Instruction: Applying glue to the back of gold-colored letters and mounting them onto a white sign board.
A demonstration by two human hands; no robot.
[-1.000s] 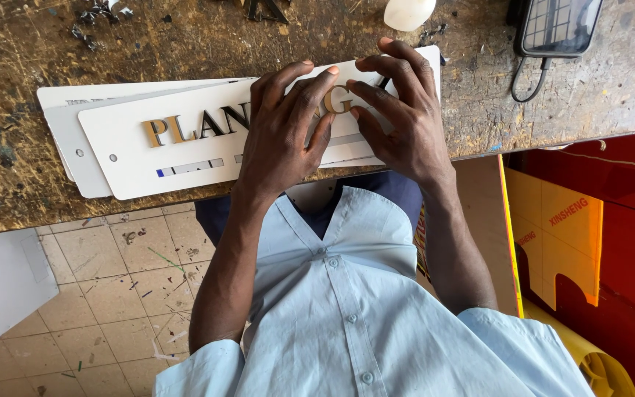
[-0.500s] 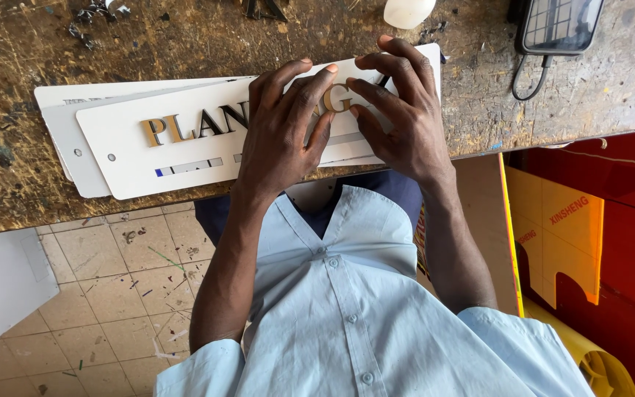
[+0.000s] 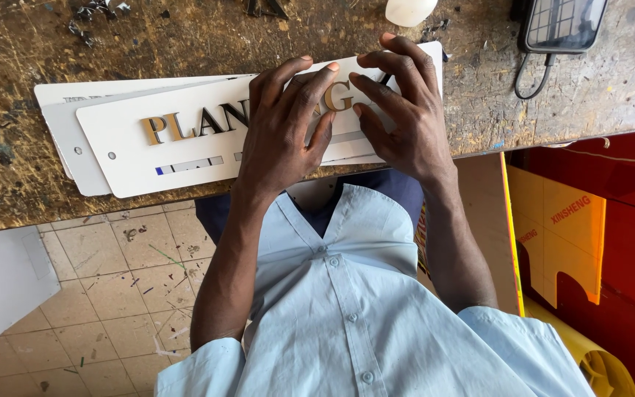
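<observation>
Worktop: a scarred, paint-flecked wooden worktop (image 3: 148, 44) fills the far part of the view.
Sign plates: a stack of long white rounded plastic sign plates (image 3: 134, 158) lies along the near edge of the worktop, left of centre; the top plate carries raised gold letters (image 3: 185, 125) in a row.
Left hand: the left hand (image 3: 281, 136) lies flat on the top plate, fingers spread and stretched, fingertips at a single gold letter piece (image 3: 338, 97); it grips nothing.
Right hand: the right hand (image 3: 398, 110) rests just beside it on the right, fingers bent, pressing on the same letter from above.
Phone: a dark phone (image 3: 564, 22) with a cable sits far right.
White lump: a small white rounded object (image 3: 409, 10) stands at the far edge.
</observation>
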